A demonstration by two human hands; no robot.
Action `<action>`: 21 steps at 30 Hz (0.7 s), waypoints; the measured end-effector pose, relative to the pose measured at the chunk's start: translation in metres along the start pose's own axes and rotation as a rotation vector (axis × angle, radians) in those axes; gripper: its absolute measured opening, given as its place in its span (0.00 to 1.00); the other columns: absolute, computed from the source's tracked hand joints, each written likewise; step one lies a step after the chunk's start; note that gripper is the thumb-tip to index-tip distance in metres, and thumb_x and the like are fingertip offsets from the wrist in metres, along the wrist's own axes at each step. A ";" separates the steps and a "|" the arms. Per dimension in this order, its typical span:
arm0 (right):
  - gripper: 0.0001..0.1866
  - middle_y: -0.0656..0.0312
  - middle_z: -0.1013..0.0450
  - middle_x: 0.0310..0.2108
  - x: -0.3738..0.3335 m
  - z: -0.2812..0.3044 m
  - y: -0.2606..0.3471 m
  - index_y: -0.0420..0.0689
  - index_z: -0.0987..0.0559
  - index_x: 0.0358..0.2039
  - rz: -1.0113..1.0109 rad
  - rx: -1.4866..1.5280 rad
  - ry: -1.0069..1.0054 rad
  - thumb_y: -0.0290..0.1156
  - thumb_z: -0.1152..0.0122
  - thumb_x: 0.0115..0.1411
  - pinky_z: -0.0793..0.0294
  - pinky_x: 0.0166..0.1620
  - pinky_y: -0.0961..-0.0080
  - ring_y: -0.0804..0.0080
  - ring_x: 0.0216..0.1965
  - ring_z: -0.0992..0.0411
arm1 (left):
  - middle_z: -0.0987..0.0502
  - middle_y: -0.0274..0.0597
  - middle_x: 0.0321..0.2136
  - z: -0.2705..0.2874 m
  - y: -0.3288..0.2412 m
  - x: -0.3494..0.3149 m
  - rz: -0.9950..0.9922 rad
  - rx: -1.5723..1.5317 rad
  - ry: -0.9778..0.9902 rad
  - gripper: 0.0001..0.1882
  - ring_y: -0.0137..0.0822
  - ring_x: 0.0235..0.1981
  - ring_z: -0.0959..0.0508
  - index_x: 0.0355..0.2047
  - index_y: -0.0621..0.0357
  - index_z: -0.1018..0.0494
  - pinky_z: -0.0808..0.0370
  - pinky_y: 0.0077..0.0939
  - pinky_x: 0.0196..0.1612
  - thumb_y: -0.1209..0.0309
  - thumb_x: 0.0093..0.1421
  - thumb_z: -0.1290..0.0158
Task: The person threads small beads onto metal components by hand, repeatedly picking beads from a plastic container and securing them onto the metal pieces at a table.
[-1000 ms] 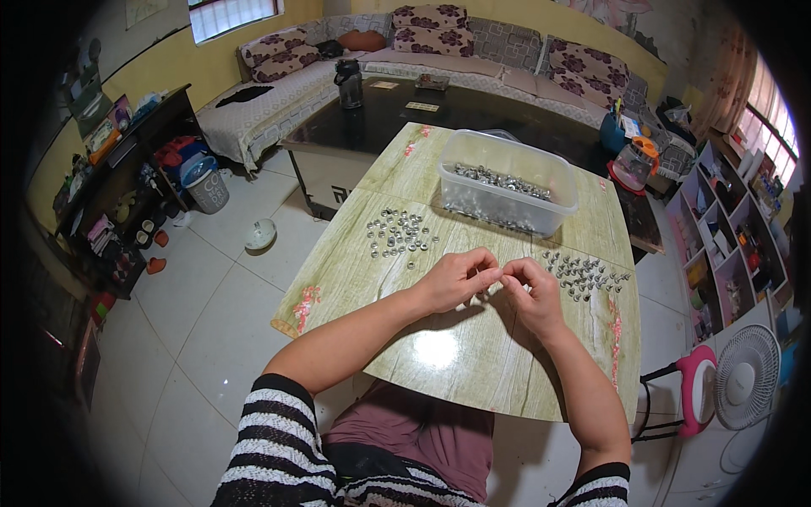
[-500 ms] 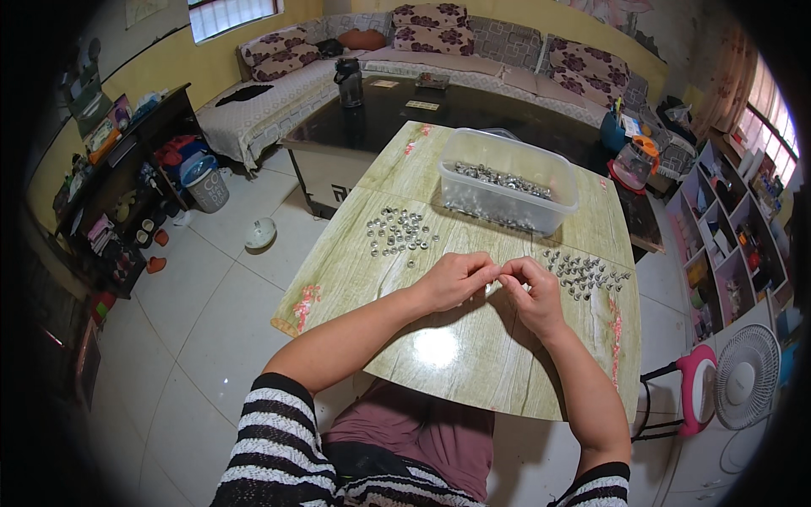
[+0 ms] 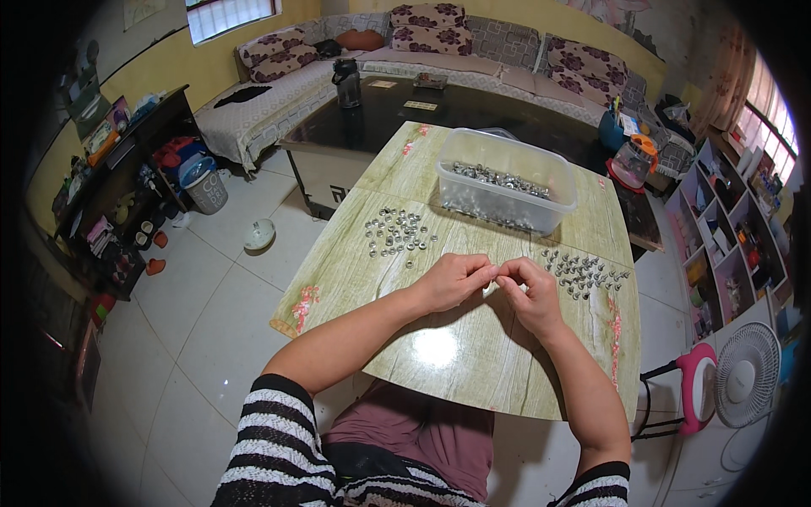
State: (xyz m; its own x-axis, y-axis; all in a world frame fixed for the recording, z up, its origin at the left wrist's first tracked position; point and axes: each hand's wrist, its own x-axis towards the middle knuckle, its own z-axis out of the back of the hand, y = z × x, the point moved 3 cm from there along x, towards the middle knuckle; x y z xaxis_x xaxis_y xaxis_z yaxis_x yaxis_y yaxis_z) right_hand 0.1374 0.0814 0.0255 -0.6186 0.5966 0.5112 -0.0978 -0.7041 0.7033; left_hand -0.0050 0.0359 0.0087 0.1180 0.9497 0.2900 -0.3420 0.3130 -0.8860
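At frame centre, the left hand (image 3: 452, 281) and right hand (image 3: 532, 291) are meeting fingertip to fingertip over the wood-grain table (image 3: 456, 380), pinching a small part too tiny to identify; metal fastener piles are lying upper left (image 3: 395, 231) and right (image 3: 583, 270), below the clear plastic bin (image 3: 505, 180)

Both hands meet at the middle of the table (image 3: 397, 355), left hand (image 3: 452, 281) and right hand (image 3: 532, 291) fingertip to fingertip. One heap of small parts (image 3: 395, 232) lies beyond the left hand, another heap (image 3: 583, 272) just right of the right hand. Toward the far edge sits a tub (image 3: 505, 179) with more parts in it.
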 end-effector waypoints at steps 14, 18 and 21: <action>0.04 0.58 0.32 0.23 0.000 0.002 -0.002 0.38 0.29 0.26 -0.009 -0.002 -0.010 0.23 0.44 0.48 0.32 0.28 0.80 0.71 0.24 0.31 | 0.33 0.32 0.16 -0.002 -0.004 -0.001 -0.023 -0.073 -0.036 0.11 0.20 0.16 0.34 0.27 0.60 0.34 0.35 0.15 0.20 0.64 0.58 0.57; 0.04 0.58 0.32 0.23 0.000 0.001 0.001 0.38 0.29 0.26 0.016 -0.011 0.008 0.24 0.44 0.49 0.32 0.28 0.80 0.71 0.25 0.31 | 0.32 0.32 0.16 -0.001 0.000 0.000 0.031 0.004 0.021 0.11 0.20 0.16 0.34 0.28 0.59 0.35 0.34 0.15 0.20 0.64 0.58 0.57; 0.04 0.58 0.32 0.24 0.000 0.001 -0.002 0.38 0.29 0.26 0.006 -0.016 0.002 0.23 0.45 0.49 0.32 0.28 0.80 0.71 0.25 0.31 | 0.32 0.32 0.16 -0.002 -0.003 -0.001 0.042 -0.065 0.003 0.11 0.21 0.16 0.34 0.28 0.60 0.35 0.35 0.15 0.20 0.64 0.58 0.57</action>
State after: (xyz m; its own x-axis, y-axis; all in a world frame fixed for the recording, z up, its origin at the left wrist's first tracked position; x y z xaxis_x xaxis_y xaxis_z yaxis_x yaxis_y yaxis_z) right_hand 0.1388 0.0835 0.0245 -0.6206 0.5919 0.5142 -0.1071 -0.7136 0.6923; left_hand -0.0019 0.0341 0.0100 0.1076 0.9621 0.2506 -0.2856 0.2713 -0.9191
